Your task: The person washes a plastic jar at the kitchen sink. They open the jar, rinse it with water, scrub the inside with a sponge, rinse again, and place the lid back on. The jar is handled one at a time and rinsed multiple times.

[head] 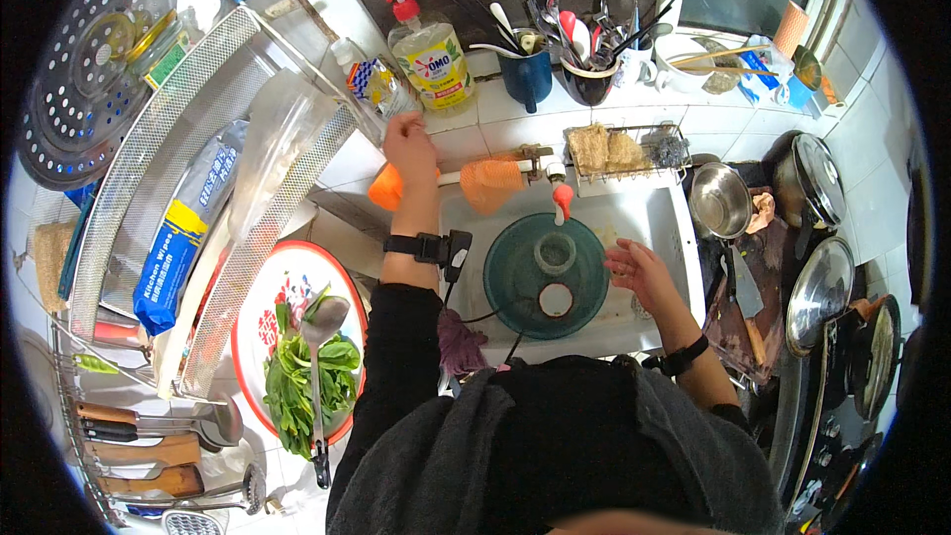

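Observation:
My left hand [411, 151] reaches to the tiled ledge, fingers curled at the base of a white-capped plastic bottle [379, 85]. Whether it grips the bottle is hidden by the back of the hand. Beside that bottle stands a clear OMO dish-soap pump bottle [435, 63] with a red pump. Over the sink's right side hangs my right hand [637, 275], fingers apart and holding nothing. Left of it, a green plastic basin [505, 290] sits in the white sink [672, 238]. Inside the basin are a glass jar [555, 253] and a round white lid [556, 300]. A red-nozzled faucet [562, 197] points down above the jar.
Orange mesh cloth [490, 182] hangs on the pipe. Scouring pads [605, 148] fill a wire rack. Utensil cups [526, 78] line the ledge. A red-rimmed tray [249, 371] holds leafy greens [308, 379] and a ladle [325, 319]. At right lie a cleaver [745, 275] and pans [721, 200].

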`<state>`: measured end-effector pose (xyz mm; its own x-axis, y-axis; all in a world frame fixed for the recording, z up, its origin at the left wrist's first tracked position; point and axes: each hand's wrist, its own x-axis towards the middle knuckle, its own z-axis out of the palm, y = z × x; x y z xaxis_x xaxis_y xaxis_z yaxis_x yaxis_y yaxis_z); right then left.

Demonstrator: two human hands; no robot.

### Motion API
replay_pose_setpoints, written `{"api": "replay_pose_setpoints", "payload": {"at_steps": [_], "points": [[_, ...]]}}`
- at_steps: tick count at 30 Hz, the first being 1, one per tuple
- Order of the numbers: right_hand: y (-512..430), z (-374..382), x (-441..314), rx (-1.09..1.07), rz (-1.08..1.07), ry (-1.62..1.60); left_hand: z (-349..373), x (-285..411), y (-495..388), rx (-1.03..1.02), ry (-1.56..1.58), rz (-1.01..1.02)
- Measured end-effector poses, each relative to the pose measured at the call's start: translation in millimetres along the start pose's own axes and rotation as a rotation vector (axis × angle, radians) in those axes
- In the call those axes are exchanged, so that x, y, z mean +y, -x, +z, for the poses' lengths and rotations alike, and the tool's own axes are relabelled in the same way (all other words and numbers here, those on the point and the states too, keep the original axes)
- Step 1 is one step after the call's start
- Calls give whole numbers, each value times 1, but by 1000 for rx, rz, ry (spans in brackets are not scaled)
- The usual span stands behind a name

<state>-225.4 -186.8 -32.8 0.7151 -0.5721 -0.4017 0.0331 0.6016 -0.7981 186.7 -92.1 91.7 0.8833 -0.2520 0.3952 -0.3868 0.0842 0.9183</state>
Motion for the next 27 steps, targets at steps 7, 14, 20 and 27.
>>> {"api": "replay_pose_setpoints", "payload": {"at_steps": [7,14,20,27], "points": [[12,-15,2,42,4,-12,-3,-23,-28,287,54,49],[13,-26,12,79,13,1,-22,-72,-60,74,-359,269],[11,-25,21,106,44,-5,-46,-44,61,-45,-305,43],[18,-19,29,167,27,14,-72,-25,173,-520,-507,149]]}}
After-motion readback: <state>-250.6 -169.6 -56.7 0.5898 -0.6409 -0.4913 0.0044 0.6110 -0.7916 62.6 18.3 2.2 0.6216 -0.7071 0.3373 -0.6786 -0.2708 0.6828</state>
